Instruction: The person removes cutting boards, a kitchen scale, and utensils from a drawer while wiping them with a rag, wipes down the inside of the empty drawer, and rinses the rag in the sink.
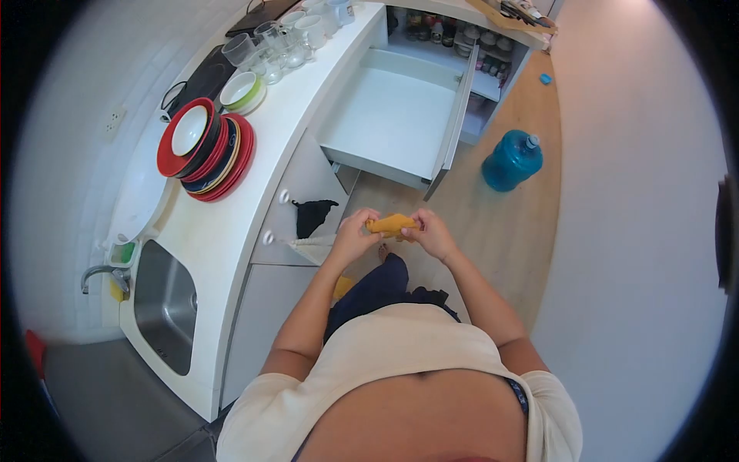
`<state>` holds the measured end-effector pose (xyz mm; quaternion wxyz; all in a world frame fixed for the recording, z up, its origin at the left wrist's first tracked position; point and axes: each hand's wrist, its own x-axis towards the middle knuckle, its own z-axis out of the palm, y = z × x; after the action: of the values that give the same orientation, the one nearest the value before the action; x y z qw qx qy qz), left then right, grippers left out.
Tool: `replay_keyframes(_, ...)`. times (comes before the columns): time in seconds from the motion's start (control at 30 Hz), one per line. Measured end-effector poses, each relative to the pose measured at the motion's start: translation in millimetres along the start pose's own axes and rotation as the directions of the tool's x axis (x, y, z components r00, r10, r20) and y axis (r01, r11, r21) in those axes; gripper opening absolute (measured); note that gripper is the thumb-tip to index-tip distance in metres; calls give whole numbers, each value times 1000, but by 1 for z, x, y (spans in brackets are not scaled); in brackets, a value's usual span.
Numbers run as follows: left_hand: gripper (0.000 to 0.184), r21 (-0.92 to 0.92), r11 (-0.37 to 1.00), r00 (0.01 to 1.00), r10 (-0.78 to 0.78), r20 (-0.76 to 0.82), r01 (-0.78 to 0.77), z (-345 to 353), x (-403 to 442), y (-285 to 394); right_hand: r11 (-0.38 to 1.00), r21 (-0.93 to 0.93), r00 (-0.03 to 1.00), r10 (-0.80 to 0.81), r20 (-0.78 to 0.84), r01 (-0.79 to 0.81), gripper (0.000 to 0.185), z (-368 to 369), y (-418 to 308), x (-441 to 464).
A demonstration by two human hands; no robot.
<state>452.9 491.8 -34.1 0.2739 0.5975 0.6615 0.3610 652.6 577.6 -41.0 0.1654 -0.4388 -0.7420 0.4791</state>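
Observation:
A yellow cloth [391, 225] is stretched between my two hands in front of my body. Its left end is pinched by my left hand [356, 237], and the right end sits in the closed fingers of my right hand [433, 234]. Just beyond the cloth, a wide white drawer [389, 115] stands pulled out from the counter, its bottom bare. Left of my left hand, a black cloth [314, 217] hangs from a white knob on the cabinet front, and a whitish cloth [314, 248] hangs below it.
On the white counter [223, 223] stand stacked red and dark plates [223, 165], a green-rimmed bowl [242, 92] and several glasses and mugs [281, 50]. A steel sink [165, 308] is at left. A blue water jug [512, 162] stands on the wooden floor, right of the drawer.

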Motion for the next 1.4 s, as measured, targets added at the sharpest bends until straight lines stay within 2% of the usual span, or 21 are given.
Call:
replay_keyframes(0.07, 35, -129, 992, 1000, 1, 28, 3, 2, 11, -7, 992, -126, 996, 40, 83, -29, 31, -7, 4, 11)
replay_keyframes(0.13, 33, 34, 995, 996, -89, -20, 90, -8, 27, -1, 990, -130, 991, -45, 127, 61, 35, -11, 8, 30)
replay_keyframes(0.17, 33, 23, 995, 995, -95, -26, 96, -12, 38, -8, 988, -141, 990, -41, 136, 60, 35, -16, 9, 45)
replay_keyframes(0.23, 33, 71, 985, 979, -149, -138, 160, -24, 52, -21, 991, 25, 977, -136, 163, 134, 35, -22, -1, 73)
replay_keyframes(0.27, 33, 60, 982, 976, -169, -138, 178, -30, 58, -27, 992, 21, 975, -126, 181, 124, 35, -27, -6, 90)
replay_keyframes(0.33, 32, -26, 850, 845, -527, -95, 527, -50, 68, -31, 956, 277, 949, 1, 316, -93, 33, -42, -43, 132)
replay_keyframes(0.4, 31, -98, 858, 841, -513, -172, 503, -50, 69, -71, 900, 342, 902, 115, 416, -272, 31, -53, -68, 181)
replay_keyframes(0.43, 31, -164, 871, 835, -491, -248, 463, -52, 72, -78, 855, 430, 909, 104, 405, -289, 31, -52, -70, 209)
replay_keyframes(0.5, 29, -179, 844, 812, -535, -233, 505, -63, 72, -77, 800, 509, 907, 102, 407, -319, 31, -47, -69, 265)
replay_keyframes(0.57, 28, -36, 742, 715, -656, -242, 669, -78, 78, -63, 709, 600, 911, 149, 385, -370, 33, -40, -69, 323)
replay_keyframes(0.67, 26, -104, 782, 718, -608, -340, 614, -69, 62, -69, 739, 546, 899, 189, 394, -395, 36, -19, -56, 397)
replay_keyframes(0.8, 27, -184, 617, 531, -766, -362, 765, -34, 43, -59, 640, 601, 865, 223, 451, -478, 42, 20, -29, 498)
replay_keyframes(0.83, 26, -313, 571, 459, -810, -366, 759, -16, 35, -56, 610, 610, 859, 289, 422, -505, 46, 28, -26, 520)
replay_keyframes(0.9, 23, -254, 521, 333, -780, -530, 815, 27, 23, -31, 583, 612, 845, 335, 418, -534, 50, 38, -18, 561)
replay_keyframes(0.97, 19, -527, 488, 151, -817, -557, 696, 59, 43, 12, 481, 686, 837, 335, 432, -546, 54, 48, -7, 594)
replay_keyframes(1.03, 16, -761, 326, -75, -896, -438, 561, 84, 64, 52, 420, 699, 814, 246, 527, -579, 51, 54, 3, 624)
replay_keyframes(1.07, 16, -761, 316, -94, -893, -440, 566, 97, 61, 57, 365, 707, 789, 164, 592, -606, 47, 57, 8, 634)
replay_keyframes(1.17, 14, -702, 236, -182, -866, -465, 672, 147, 54, 78, 419, 686, 794, 177, 581, -595, 45, 70, 20, 640)
replay_keyframes(1.3, 15, -767, 280, -201, -862, -465, 577, 175, 82, 104, 410, 685, 789, 176, 588, -602, 42, 59, 20, 630)
replay_keyframes(1.37, 15, -781, 285, -230, -850, -474, 556, 187, 91, 112, 498, 614, 781, 257, 569, -612, 41, 56, 33, 632)
replay_keyframes(1.4, 17, -796, 294, -241, -847, -473, 530, 195, 89, 112, 536, 592, 772, 200, 603, -601, 38, 56, 51, 635)
